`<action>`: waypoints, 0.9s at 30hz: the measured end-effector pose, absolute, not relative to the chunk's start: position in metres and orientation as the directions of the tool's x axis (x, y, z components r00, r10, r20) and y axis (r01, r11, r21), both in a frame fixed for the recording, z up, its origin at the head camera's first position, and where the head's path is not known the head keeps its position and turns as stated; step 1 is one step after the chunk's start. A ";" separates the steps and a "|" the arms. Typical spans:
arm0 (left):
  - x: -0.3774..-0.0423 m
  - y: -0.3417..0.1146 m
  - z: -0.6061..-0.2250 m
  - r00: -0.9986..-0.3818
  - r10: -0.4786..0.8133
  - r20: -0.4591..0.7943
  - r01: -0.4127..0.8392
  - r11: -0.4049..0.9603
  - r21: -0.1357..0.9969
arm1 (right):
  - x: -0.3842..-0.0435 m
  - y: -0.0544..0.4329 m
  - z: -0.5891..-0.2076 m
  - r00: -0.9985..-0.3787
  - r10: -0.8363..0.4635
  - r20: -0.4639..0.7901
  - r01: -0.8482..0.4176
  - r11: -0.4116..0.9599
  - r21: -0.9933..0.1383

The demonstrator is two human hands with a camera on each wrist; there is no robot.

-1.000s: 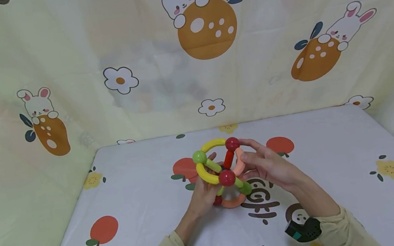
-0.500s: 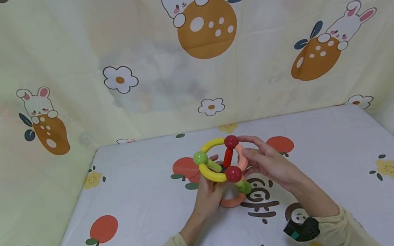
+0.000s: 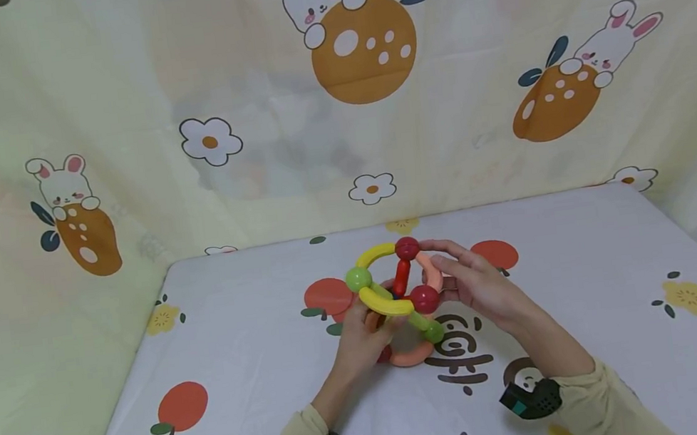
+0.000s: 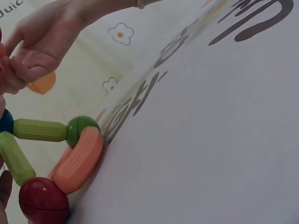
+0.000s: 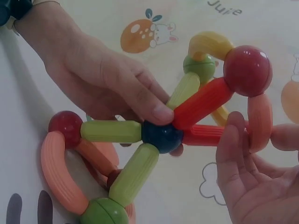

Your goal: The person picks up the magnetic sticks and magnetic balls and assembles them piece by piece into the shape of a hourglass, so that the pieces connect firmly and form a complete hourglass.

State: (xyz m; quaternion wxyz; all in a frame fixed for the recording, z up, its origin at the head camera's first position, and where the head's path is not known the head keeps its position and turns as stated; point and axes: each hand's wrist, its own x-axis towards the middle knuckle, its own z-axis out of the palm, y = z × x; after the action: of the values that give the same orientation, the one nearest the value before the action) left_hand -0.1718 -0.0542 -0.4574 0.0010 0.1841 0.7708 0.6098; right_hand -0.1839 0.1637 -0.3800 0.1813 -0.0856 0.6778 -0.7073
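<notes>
A toy structure of coloured magnetic building rods and balls stands on the table. At its middle is a blue ball (image 5: 162,136), joined to light green rods (image 5: 111,131) and red rods (image 5: 203,103). My left hand (image 3: 362,338) grips the structure around this middle, its thumb against the blue ball. Up at the top ring, my right hand (image 3: 482,288) pinches a curved pink rod (image 5: 259,122) between two red balls (image 3: 425,300). Curved yellow rods (image 3: 386,303) meet at a green ball (image 3: 358,279) on the ring's left. Below, a curved pink rod (image 4: 80,161) rests on the table.
The table (image 3: 259,400) has a white cloth printed with fruit, flowers and lettering. Behind it hangs a pale curtain (image 3: 279,175) with rabbit prints. Each wrist wears a black camera (image 3: 530,399).
The top ring has turned: its front red ball and yellow rod have swung to the right. The lower ring has stayed in place. Both hands keep their hold.
</notes>
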 end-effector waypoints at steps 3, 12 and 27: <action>-0.174 -0.055 -0.461 -0.935 0.284 0.211 0.269 0.186 0.945 | -0.183 0.161 -0.379 -0.923 -0.366 -0.117 0.126 -0.001 -0.992; -0.169 -0.054 -0.453 -0.946 0.263 0.188 0.241 0.186 0.953 | -0.184 0.152 -0.380 -0.939 -0.329 -0.102 0.108 0.000 -0.994; -0.162 -0.054 -0.437 -0.924 0.330 0.192 0.251 0.145 0.957 | -0.184 0.152 -0.379 -0.931 -0.353 -0.096 0.101 0.005 -0.995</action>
State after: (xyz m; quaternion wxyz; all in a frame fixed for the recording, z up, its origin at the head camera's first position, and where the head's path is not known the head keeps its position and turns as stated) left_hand -0.1622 -0.0537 -0.4375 0.0316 0.1919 0.7560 0.6250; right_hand -0.1842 0.1523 -0.3794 0.1623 -0.0914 0.6900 -0.6994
